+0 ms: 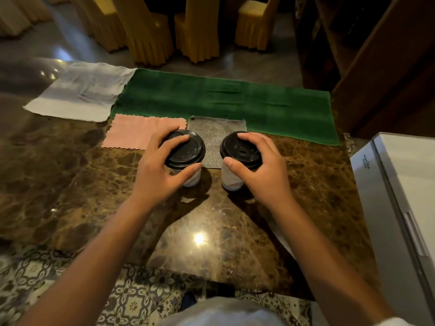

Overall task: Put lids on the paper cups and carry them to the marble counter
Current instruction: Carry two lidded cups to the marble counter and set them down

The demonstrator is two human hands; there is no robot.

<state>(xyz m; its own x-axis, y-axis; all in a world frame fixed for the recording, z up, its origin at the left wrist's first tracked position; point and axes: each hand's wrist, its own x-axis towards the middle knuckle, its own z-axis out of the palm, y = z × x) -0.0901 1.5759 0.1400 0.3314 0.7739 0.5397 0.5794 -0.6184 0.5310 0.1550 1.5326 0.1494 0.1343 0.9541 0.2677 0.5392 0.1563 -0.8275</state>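
I see the left hand [156, 170] gripping the left cup's black lid [186, 150], the right hand [261, 165] gripping the right cup's lid [237, 147]; both cups stand on the marble counter [70, 180].

Dim room, warm light. Glossy grey stone floor [70, 43] across the top of the frame, reflecting light. Chairs in pleated yellow fabric covers [150, 31] stand top centre. Dark wooden shelving [376, 67] upper right. White boxy appliance [400, 196] at right edge. Patterned ornamental floor tiles [70, 290] along the bottom.
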